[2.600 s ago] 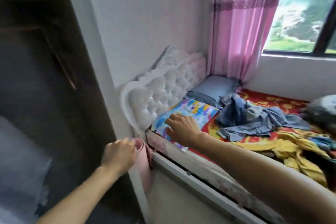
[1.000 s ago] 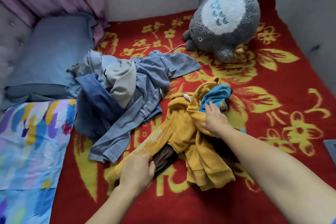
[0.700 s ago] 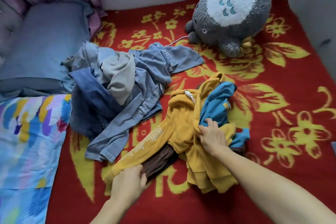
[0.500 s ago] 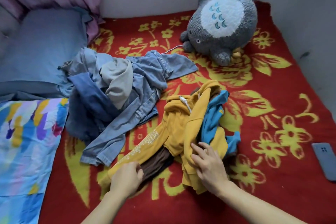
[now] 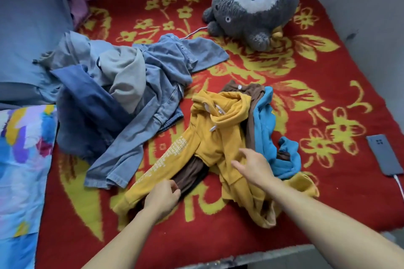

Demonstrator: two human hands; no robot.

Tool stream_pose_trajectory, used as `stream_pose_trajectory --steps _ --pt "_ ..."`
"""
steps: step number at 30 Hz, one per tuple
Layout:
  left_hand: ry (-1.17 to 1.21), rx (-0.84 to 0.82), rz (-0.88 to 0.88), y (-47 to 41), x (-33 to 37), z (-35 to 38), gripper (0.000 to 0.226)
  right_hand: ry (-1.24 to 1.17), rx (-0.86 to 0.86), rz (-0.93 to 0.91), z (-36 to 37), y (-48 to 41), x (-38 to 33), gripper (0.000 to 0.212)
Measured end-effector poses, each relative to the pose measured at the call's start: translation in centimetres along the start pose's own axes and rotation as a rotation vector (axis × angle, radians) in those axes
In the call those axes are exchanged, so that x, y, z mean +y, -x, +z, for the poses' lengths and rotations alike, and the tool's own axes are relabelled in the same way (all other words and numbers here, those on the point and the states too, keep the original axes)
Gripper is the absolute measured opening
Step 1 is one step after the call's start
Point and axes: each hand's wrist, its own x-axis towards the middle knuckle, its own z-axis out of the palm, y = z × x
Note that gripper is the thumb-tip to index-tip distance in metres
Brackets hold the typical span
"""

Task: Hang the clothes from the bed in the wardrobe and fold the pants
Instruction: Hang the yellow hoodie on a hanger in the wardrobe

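Note:
A yellow hoodie (image 5: 220,137) lies crumpled in the middle of the red flowered bedspread (image 5: 328,85), on top of a brown garment (image 5: 190,176) and a bright blue one (image 5: 267,135). My left hand (image 5: 162,197) grips the hoodie's printed sleeve near its cuff. Over the hoodie's body hovers my right hand (image 5: 253,165), fingers spread, holding nothing. To the left sits a heap of denim and grey clothes (image 5: 122,91).
A big grey plush toy (image 5: 253,0) sits at the back. A phone on a white cable (image 5: 383,154) lies at the right edge. A blue pillow (image 5: 26,35) and a colourful pillow (image 5: 21,159) are on the left. The bed's frame (image 5: 251,259) runs along the bottom.
I turned from the wardrobe to the bed. My right hand let go of the yellow hoodie and opened above it; the hoodie now lies flatter. My left hand keeps the sleeve.

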Motion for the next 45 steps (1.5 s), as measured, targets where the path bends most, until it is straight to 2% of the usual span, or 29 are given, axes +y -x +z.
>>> stream_pose_trajectory --steps 3,4,6,8,9,11,13,14,15,17,18,20,21,22,24,26,28,32,35,37,39,41,43,44,45 --pt "0.024 -0.015 -0.009 -0.1 -2.0 1.3 0.008 -0.427 0.063 0.288 -0.6 -9.5 -4.1 0.092" --pt "0.036 -0.008 -0.019 -0.3 -2.6 1.5 0.008 -0.549 0.074 0.389 -0.4 -11.8 -4.9 0.092" --pt "0.057 0.016 -0.039 -0.4 -3.6 1.3 0.008 -0.713 0.11 0.522 0.8 -14.3 -6.0 0.069" --pt "0.068 0.037 -0.052 -0.6 -4.1 0.6 0.009 -0.822 0.129 0.496 2.1 -13.6 -6.9 0.026" --pt "0.073 0.047 -0.057 -0.6 -4.0 0.0 0.01 -0.894 0.14 0.455 2.3 -11.9 -7.4 0.015" --pt "0.146 0.087 -0.082 -0.9 -3.4 -1.3 0.017 -1.016 0.062 0.353 1.6 -7.7 -7.3 0.029" --pt "0.379 0.126 -0.127 -1.5 -1.8 -2.9 0.026 -1.084 -0.035 0.272 -0.5 -2.7 -6.3 0.022" --pt "0.539 0.138 -0.158 -2.0 -0.8 -3.9 0.036 -1.129 -0.096 0.236 -2.0 -0.2 -5.8 0.012" --pt "0.702 0.128 -0.2 -2.3 0.5 -4.8 0.05 -1.166 -0.153 0.211 -3.6 2.0 -5.4 0.013" --pt "0.951 0.056 -0.277 -2.2 3.3 -6.1 0.083 -1.209 -0.254 0.184 -6.9 6.1 -5.0 0.036" --pt "1.004 0.026 -0.284 -1.9 4.5 -6.3 0.099 -1.245 -0.295 0.162 -8.1 7.8 -5.0 0.041" --pt "1.042 -0.078 -0.276 -0.6 6.1 -5.7 0.131 -1.329 -0.377 0.102 -10.9 10.8 -6.1 0.039" --pt "1.049 -0.161 -0.281 0.5 6.7 -5.3 0.139 -1.363 -0.406 0.076 -12.3 12.2 -7.1 0.034" --pt "1.067 -0.233 -0.271 1.6 7.1 -4.8 0.134 -1.4 -0.418 0.053 -13.6 13.2 -7.8 0.032" --pt "1.116 -0.301 -0.232 4.0 8.0 -4.8 0.089 -1.425 -0.406 0.04 -15.7 14.4 -8.7 0.041" --pt "1.141 -0.291 -0.138 6.2 8.5 -6.4 0.051 -1.416 -0.407 0.055 -17.4 14.8 -8.9 0.056" --pt "1.18 -0.237 -0.042 8.2 8.0 -9.1 0.033 -1.381 -0.419 0.01 -18.9 15.3 -9.0 0.062" --pt "1.249 -0.037 0.069 13.7 5.9 -14.8 0.016 -1.106 -0.403 -0.101 -20.6 16.1 -9.1 0.041" --pt "1.1 0.234 0.174 19.7 5.1 -16.9 0.01 -0.761 -0.385 -0.18 -20.5 16.1 -9.1 0.046" --pt "0.941 0.436 0.203 23.9 4.4 -16.8 0.007 -0.582 -0.345 -0.279 -20.2 16.1 -9.8 0.036" --pt "0.792 0.604 0.178 28.3 3.7 -16.1 0.006 -0.515 -0.296 -0.373 -19.9 17.0 -11.1 0.021" --pt "0.565 0.685 0.094 33.2 3.3 -14.8 0.038 -0.536 -0.287 -0.449 -19.5 18.7 -13.1 0.012" --pt "0.214 0.694 -0.079 38.2 3.0 -13.3 0.091 -0.593 -0.345 -0.488 -19.0 21.2 -15.6 0.015" --pt "0.052 0.678 -0.174 40.5 2.8 -12.4 0.111 -0.626 -0.39 -0.495 -18.8 22.7 -17.0 0.018" --pt "-0.076 0.662 -0.266 42.6 2.3 -11.3 0.122 -0.654 -0.445 -0.496 -18.6 24.5 -18.5 0.021"
